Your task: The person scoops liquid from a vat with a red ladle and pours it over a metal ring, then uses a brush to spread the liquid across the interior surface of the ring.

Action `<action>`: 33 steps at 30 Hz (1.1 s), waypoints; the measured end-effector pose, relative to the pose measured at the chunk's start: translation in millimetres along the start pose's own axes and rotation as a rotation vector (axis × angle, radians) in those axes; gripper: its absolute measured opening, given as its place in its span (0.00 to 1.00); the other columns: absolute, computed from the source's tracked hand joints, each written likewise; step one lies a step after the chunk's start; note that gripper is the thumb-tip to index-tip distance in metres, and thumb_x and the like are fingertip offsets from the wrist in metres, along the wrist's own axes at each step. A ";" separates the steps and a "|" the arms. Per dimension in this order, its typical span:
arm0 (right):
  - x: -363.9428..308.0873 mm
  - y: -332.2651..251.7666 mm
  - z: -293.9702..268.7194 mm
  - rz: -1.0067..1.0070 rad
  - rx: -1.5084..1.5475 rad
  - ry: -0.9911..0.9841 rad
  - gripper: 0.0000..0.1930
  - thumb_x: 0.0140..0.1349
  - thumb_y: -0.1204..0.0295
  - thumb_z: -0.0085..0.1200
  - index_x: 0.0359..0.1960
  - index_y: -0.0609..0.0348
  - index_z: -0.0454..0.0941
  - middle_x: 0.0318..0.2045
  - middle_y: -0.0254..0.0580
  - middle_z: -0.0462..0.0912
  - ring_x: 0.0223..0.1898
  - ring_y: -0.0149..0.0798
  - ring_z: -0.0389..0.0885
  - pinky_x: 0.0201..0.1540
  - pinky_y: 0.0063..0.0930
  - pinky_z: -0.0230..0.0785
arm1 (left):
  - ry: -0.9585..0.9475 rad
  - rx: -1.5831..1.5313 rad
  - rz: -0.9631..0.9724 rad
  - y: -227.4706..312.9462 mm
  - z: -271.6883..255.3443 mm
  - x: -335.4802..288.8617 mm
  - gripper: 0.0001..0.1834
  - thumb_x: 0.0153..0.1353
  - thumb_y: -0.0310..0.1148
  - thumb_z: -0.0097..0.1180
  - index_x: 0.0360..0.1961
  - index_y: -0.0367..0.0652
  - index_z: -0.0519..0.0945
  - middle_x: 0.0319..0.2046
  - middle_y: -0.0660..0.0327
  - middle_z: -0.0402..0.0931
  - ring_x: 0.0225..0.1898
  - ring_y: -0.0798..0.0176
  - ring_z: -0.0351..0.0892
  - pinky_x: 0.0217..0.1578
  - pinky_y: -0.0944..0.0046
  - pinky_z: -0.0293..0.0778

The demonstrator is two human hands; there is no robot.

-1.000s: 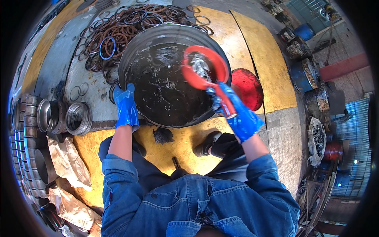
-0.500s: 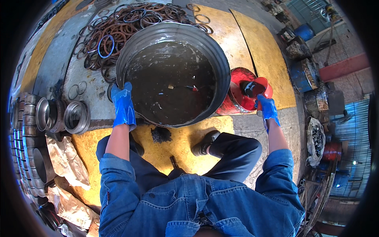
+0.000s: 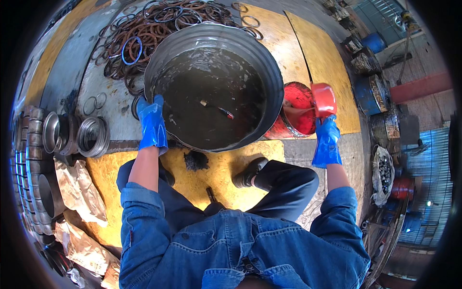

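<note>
A wide grey metal tub (image 3: 275, 82) of dark, murky liquid stands before me. My left hand (image 3: 152, 123), in a blue glove, is closed on its near left rim. In my gloved right hand (image 3: 328, 139) is a red dipper (image 3: 325, 99), gripped at its near end. The dipper is tipped on its side over the right edge of a red bucket (image 3: 297, 94), and a brownish stream runs from it into the bucket. A small pale bit (image 3: 203, 103) and a red-tipped piece (image 3: 226, 113) float in the tub.
A heap of rusty rings (image 3: 127, 60), one with a blue coating, lies beyond the tub at left. Bright metal rings (image 3: 93, 137) and torn brown paper (image 3: 81, 190) are at my left. Drums (image 3: 369, 94) line the right side. A dark clump (image 3: 196, 160) lies between my feet.
The red dipper has turned from mouth up, with dark liquid inside, to tipped, its liquid running into the bucket. My left hand stays on the tub rim. The floating bits drifted.
</note>
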State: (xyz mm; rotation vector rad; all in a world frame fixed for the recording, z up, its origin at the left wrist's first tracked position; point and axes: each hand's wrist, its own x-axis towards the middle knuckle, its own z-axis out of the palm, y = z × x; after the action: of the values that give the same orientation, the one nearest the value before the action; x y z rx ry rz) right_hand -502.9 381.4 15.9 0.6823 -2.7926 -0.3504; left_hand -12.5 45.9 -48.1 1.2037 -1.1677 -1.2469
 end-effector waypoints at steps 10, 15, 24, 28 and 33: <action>-56.0 -207.1 -119.2 -0.149 1.129 -0.520 0.26 0.63 0.51 0.63 0.45 0.66 0.82 0.33 0.48 0.84 0.36 0.43 0.84 0.37 0.35 0.76 | 0.024 -0.029 -0.063 -32.2 -16.2 14.0 0.21 0.62 0.31 0.63 0.56 0.33 0.81 0.44 0.52 0.85 0.41 0.57 0.84 0.43 0.57 0.79; -19.2 -232.7 42.5 -0.614 0.424 -0.006 0.17 0.64 0.60 0.57 0.39 0.64 0.84 0.34 0.66 0.84 0.39 0.64 0.86 0.41 0.51 0.79 | 0.033 0.053 -0.028 -26.8 0.0 17.6 0.23 0.62 0.33 0.64 0.56 0.32 0.80 0.43 0.51 0.86 0.39 0.56 0.84 0.41 0.56 0.79; -113.8 -323.2 -23.8 -0.155 1.098 -0.685 0.20 0.69 0.58 0.56 0.48 0.64 0.82 0.34 0.52 0.86 0.36 0.45 0.87 0.36 0.43 0.77 | 0.032 0.043 -0.216 10.3 -0.1 -1.8 0.24 0.63 0.28 0.62 0.60 0.33 0.78 0.50 0.54 0.84 0.47 0.59 0.83 0.50 0.60 0.78; -127.6 -309.6 -52.2 -0.052 1.747 -1.153 0.22 0.70 0.52 0.60 0.54 0.56 0.81 0.41 0.40 0.87 0.38 0.30 0.82 0.48 0.27 0.74 | 0.071 0.145 -0.071 -16.6 -6.4 11.9 0.24 0.63 0.29 0.62 0.61 0.34 0.78 0.50 0.53 0.84 0.47 0.59 0.83 0.50 0.60 0.78; -135.8 -315.7 -54.3 0.230 2.183 -1.490 0.24 0.71 0.58 0.61 0.60 0.63 0.75 0.38 0.41 0.85 0.36 0.31 0.84 0.39 0.21 0.81 | 0.103 0.221 -0.067 -54.2 -21.1 29.9 0.25 0.62 0.32 0.63 0.60 0.34 0.79 0.49 0.53 0.85 0.46 0.56 0.83 0.50 0.58 0.78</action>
State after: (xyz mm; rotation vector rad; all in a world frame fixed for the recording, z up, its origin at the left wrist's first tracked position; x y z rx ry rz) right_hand -238.3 164.8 -47.9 -0.0190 0.9328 -1.3936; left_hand 6.6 17.6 -103.8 1.4642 -1.2203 -1.1118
